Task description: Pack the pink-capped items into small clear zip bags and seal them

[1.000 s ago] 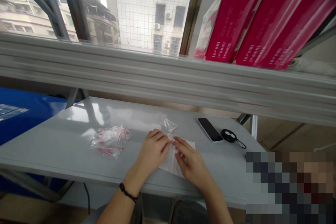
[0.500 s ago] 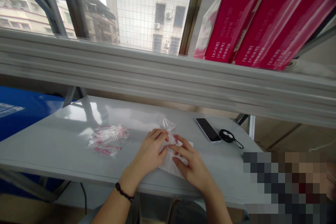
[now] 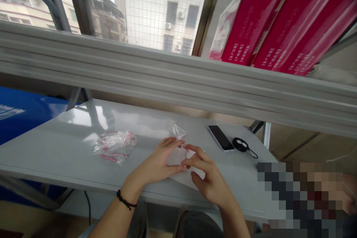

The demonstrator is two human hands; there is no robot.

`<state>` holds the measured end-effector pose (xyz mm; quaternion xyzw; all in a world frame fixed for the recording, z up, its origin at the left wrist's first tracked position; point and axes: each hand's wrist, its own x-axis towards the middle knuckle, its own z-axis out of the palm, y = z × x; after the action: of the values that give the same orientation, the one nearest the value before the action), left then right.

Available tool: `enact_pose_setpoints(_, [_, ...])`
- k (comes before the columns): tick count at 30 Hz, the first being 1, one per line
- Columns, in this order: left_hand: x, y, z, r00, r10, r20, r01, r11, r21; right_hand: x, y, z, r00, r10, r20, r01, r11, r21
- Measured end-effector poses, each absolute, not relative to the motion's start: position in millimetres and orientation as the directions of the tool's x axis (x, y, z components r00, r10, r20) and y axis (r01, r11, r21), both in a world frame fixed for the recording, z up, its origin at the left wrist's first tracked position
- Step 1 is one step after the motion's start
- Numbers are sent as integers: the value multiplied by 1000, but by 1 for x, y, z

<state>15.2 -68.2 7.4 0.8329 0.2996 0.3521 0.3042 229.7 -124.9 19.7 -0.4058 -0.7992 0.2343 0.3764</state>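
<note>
Between my two hands is a small clear zip bag (image 3: 176, 157) with a red line along its mouth. My left hand (image 3: 156, 161) holds it from the left, thumb low and fingers high, spread around the bag. From the right, my right hand (image 3: 208, 174) has bent fingertips at the red-lined mouth; exactly how they grip is partly hidden. Under the hands lies a white sheet (image 3: 184, 181), partly covered. Just beyond my fingers rests another crumpled clear bag (image 3: 178, 131).
A pile of clear red-edged zip bags (image 3: 115, 147) lies to the left. A phone (image 3: 221, 137) and a black round case with a clip (image 3: 241, 144) lie to the right. Red boxes (image 3: 255, 22) stand on the shelf (image 3: 167, 78) across the table (image 3: 69, 152). A blurred patch covers the lower right.
My left thumb and fingers have spread apart, opening a wider gap with the bag showing in it. My right hand has shifted slightly right, fingers still at the red line.
</note>
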Motion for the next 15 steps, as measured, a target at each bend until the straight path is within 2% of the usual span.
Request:
enact_pose_setpoints(6, [17,-71,14,587,725,361,219,-571,791,233,-128,24,-390,830,400,453,551,-701])
enact_pose_setpoints(15, [21,-73,14,572,733,368,204,-561,802,233,-129,26,-363,839,405,473,540,-696])
